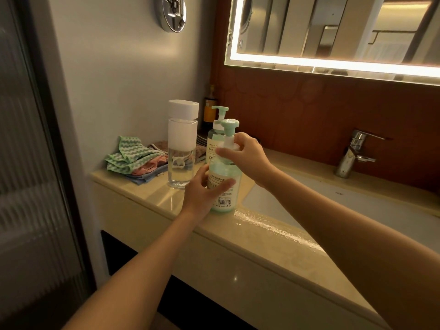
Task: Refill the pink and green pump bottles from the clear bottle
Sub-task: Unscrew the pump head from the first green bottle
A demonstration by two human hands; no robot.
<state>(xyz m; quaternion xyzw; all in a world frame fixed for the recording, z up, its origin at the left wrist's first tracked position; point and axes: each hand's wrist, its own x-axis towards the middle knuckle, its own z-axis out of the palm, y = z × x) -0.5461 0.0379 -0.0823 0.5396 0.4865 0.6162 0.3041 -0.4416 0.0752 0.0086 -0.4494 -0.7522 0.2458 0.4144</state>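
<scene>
Bathroom vanity seen from head height. Farthest left of the clear bottle, a ribbed glass door (23, 139) is filling the frame's edge. Just left of the clear bottle, a heap of folded cloths (133, 158), green-and-white zigzag on top, is lying on the beige countertop (154, 194). The clear bottle (182, 148) itself is standing upright near the counter's left end, its square white cap (183, 110) closed. Just right of the clear bottle and slightly nearer the viewer, the left hand (202, 194) is gripping the lower body of the green pump bottle (226, 171), fingers curled round the labelled side and thumb across the front; this bottle is standing upright on the counter edge. Behind it, still right of the clear bottle, a second pump bottle (214, 139) with a pale body and mint pump head is standing upright, and a small amber bottle (210, 108) is sitting in the back corner. Further right of the clear bottle, the right hand (247, 153) is pinching the white collar of the green pump bottle just under its pump head, fingertips closed around the neck. Well right of the clear bottle, the white sink basin (333, 201) is lying recessed in the counter, with a chrome faucet (354, 153) behind it. Above and right of the clear bottle, a light-edged mirror (333, 32) is glowing on the brown wall.
</scene>
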